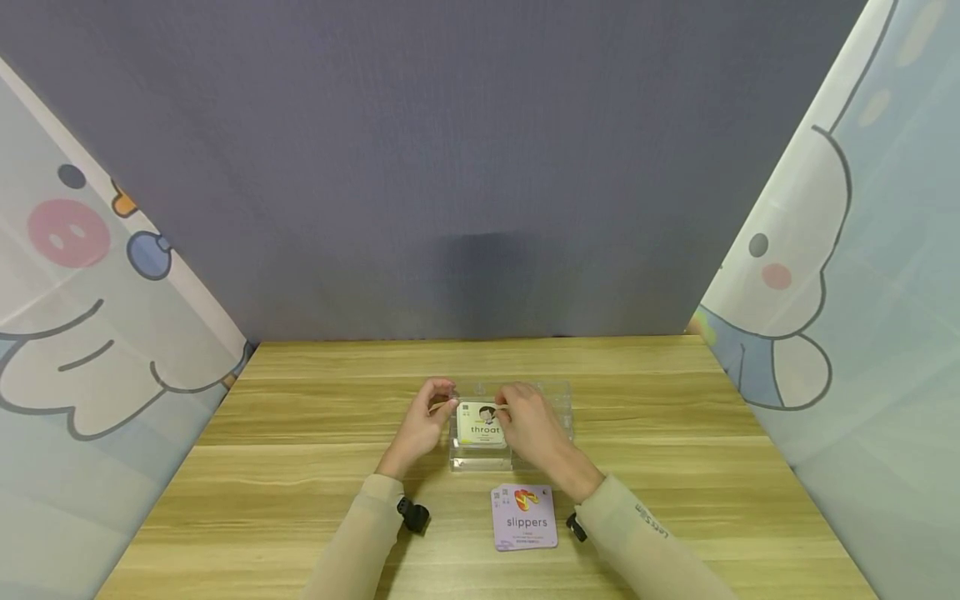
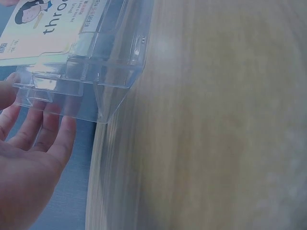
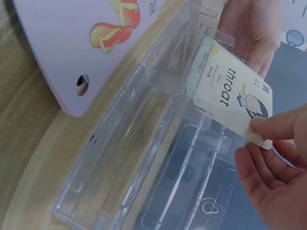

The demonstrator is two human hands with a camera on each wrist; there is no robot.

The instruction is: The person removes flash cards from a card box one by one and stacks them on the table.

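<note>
A pale yellow flash card reading "throat" (image 1: 483, 429) lies on top of others in the left compartment of a clear plastic card holder (image 1: 482, 463). My right hand (image 1: 531, 425) pinches the upper right corner of the throat card between thumb and fingers, plain in the right wrist view. At the holder's left side, my left hand (image 1: 422, 423) has its thumb by the card's edge; the left wrist view shows the fingers (image 2: 62, 143) curled round the holder's end, partly behind clear plastic. Lilac cards with "slippers" (image 1: 525, 521) on top lie in front of the holder.
The holder's right compartment (image 3: 134, 139) shows bare clear plastic. Everything stands on a wood-grain table (image 1: 315, 467). A dark grey panel (image 1: 480, 183) rises behind it, with cartoon-printed curtains (image 1: 885, 275) on both sides.
</note>
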